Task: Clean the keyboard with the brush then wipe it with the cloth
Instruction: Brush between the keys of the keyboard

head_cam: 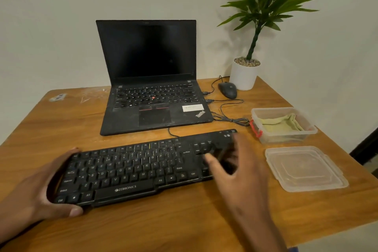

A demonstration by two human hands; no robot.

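My left hand (44, 187) grips the Zebronics keyboard's (131, 172) left end; my right hand (235, 166) blurs over its right keys, grip and contents unclear, near the boxed cloth (283, 124).

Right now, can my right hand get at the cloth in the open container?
Probably yes. The cloth lies uncovered in the container, whose lid sits apart, and the right hand is just beside it with nothing between.

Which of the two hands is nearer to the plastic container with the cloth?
The right hand. It is over the right end of the keyboard, just left of the plastic container. The left hand grips the keyboard's far left end.
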